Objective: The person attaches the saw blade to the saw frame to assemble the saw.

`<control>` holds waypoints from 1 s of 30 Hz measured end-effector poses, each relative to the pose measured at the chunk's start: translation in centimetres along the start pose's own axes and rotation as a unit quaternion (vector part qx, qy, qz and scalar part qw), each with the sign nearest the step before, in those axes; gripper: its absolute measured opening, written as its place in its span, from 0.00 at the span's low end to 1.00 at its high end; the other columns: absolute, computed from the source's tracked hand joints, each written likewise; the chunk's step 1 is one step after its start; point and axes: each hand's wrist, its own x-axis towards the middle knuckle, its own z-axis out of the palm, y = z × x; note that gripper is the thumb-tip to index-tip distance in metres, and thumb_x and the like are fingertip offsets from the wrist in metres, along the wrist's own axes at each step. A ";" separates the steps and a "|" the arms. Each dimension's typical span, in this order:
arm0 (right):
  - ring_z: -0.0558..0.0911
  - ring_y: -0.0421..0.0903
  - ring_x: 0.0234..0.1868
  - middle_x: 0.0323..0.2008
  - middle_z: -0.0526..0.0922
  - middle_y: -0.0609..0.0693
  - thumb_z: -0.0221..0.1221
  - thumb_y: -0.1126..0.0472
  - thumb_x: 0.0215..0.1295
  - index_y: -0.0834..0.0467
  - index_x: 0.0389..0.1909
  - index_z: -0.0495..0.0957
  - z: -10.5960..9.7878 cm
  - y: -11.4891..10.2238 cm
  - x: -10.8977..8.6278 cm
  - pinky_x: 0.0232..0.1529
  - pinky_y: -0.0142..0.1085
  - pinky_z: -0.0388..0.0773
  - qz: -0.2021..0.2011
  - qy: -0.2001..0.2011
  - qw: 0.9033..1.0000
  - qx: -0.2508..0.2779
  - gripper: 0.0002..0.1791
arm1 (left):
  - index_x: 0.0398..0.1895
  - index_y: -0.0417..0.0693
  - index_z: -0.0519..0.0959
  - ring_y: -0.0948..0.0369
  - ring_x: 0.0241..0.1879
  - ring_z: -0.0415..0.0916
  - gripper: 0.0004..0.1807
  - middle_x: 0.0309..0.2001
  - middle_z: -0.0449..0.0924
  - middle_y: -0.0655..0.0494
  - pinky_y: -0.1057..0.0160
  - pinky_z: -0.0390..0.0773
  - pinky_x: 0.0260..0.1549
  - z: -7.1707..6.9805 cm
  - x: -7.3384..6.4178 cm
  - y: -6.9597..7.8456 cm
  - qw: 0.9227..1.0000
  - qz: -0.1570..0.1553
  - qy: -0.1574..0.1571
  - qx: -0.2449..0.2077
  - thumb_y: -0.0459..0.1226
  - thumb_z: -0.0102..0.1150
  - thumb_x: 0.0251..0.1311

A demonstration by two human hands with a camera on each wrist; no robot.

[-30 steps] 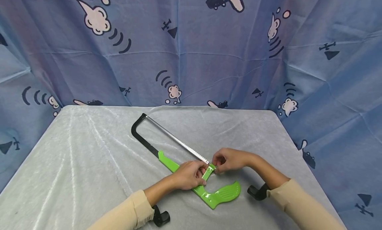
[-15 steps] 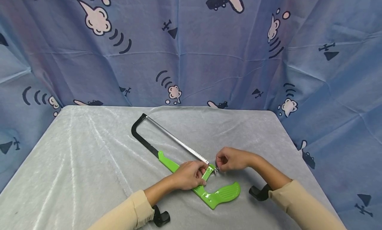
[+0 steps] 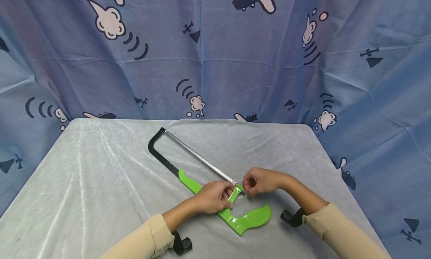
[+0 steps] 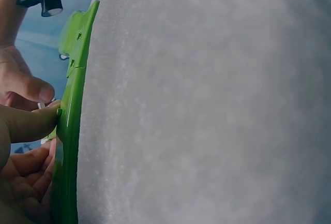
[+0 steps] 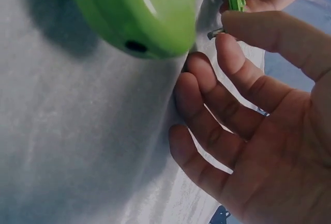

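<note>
A hacksaw with a green handle [image 3: 254, 217], a black front frame and a silver blade [image 3: 202, 159] lies slanted on the table, handle toward the near right. My left hand [image 3: 213, 196] grips the green frame by the short upright post at the blade's near end. At the outer side of that post, my right hand [image 3: 260, 180] pinches a small metal wing nut [image 5: 214, 33] between thumb and index finger, its other fingers loosely curled. Most of the nut is covered by those fingertips. In the left wrist view the green frame [image 4: 72, 131] runs between the left thumb and fingers.
Pale grey plush cloth [image 3: 101, 199] covers the table. Behind it and at both sides hangs a blue curtain [image 3: 215, 57] printed with cartoon planes and clouds. Black wrist camera mounts [image 3: 182, 244] stick out under both sleeves.
My right hand drew slightly away from the post, baring the wing nut, then came back onto it with small finger movements. The left hand and hacksaw stay in place.
</note>
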 end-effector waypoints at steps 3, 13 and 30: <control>0.73 0.35 0.24 0.23 0.77 0.42 0.64 0.70 0.56 0.60 0.26 0.79 0.1 -0.1 0.1 0.27 0.29 0.70 0.005 0.000 1.000 -0.004 0.04 | 0.48 0.43 0.79 0.75 0.29 0.72 0.21 0.31 0.77 0.65 0.71 0.71 0.37 0.0 0.0 0.0 1.000 0.000 0.001 0.001 0.33 0.75 0.50; 0.68 0.33 0.19 0.17 0.73 0.38 0.66 0.65 0.57 0.58 0.19 0.78 0.4 -0.5 0.5 0.23 0.27 0.64 0.020 0.001 1.000 -0.021 0.10 | 0.48 0.43 0.79 0.75 0.29 0.72 0.20 0.31 0.77 0.65 0.71 0.71 0.37 0.0 0.0 0.1 1.000 -0.002 -0.003 0.002 0.33 0.74 0.51; 0.63 0.33 0.17 0.15 0.67 0.38 0.60 0.65 0.64 0.61 0.18 0.75 0.2 -0.2 0.7 0.21 0.28 0.59 0.010 -0.027 1.000 -0.007 0.14 | 0.50 0.43 0.79 0.75 0.29 0.72 0.22 0.32 0.77 0.65 0.71 0.71 0.37 0.0 0.1 -0.1 1.000 -0.003 -0.007 0.000 0.34 0.74 0.51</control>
